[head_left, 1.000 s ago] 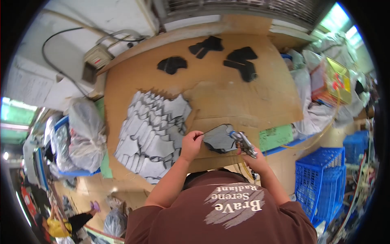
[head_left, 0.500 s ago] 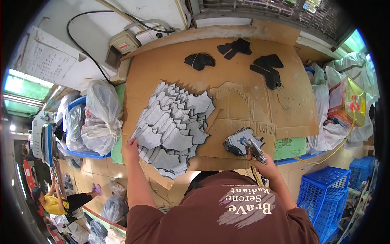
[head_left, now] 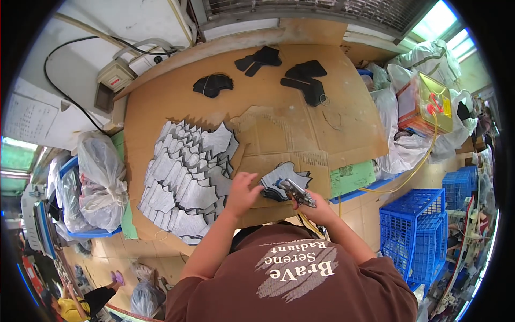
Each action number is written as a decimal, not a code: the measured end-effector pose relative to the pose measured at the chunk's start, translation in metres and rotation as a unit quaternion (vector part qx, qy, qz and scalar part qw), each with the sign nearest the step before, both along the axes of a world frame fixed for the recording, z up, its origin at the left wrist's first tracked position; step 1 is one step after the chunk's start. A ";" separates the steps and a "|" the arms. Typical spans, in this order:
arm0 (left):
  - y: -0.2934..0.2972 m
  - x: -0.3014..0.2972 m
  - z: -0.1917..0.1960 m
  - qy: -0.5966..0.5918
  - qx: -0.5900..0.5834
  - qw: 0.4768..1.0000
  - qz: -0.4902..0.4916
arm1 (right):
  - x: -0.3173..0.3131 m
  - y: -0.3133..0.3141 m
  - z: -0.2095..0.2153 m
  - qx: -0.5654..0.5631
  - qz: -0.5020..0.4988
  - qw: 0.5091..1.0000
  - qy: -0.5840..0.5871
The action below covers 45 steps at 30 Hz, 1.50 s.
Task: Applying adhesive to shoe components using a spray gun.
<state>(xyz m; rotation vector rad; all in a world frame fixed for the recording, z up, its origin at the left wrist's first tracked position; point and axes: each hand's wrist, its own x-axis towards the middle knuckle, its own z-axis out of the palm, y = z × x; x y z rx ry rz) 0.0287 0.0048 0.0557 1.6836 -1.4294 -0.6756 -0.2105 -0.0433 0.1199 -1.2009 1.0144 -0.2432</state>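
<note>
My right hand (head_left: 316,211) grips a metal spray gun (head_left: 296,193) with a yellow hose (head_left: 407,172) trailing from it, its nozzle over a small stack of grey cut pieces (head_left: 284,180) on cardboard. My left hand (head_left: 242,193) hovers with fingers apart just left of that stack, between it and a big fanned spread of grey cut pieces (head_left: 185,180) on the cardboard-covered table (head_left: 161,107).
Black cut pieces (head_left: 306,80) lie at the table's far side. Plastic bags (head_left: 99,180) sit left in a blue crate, more bags (head_left: 397,145) at right beside a yellow can (head_left: 432,102). Blue baskets (head_left: 416,231) stand lower right. A grey box with cables (head_left: 112,80) sits far left.
My left hand has moved from the left edge of the fanned grey pieces back toward the small stack by the spray gun. The view has shifted slightly.
</note>
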 end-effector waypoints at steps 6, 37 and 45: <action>-0.015 -0.020 -0.008 0.003 0.050 0.998 -0.035 | -0.004 0.002 -0.019 -0.032 0.012 0.999 0.002; 0.015 0.012 -0.016 0.210 0.099 0.964 0.130 | -0.015 -0.003 0.002 -0.032 -0.026 0.999 -0.006; -0.013 -0.020 -0.017 0.060 -0.015 0.997 0.053 | -0.007 -0.005 0.000 0.001 -0.029 1.000 -0.007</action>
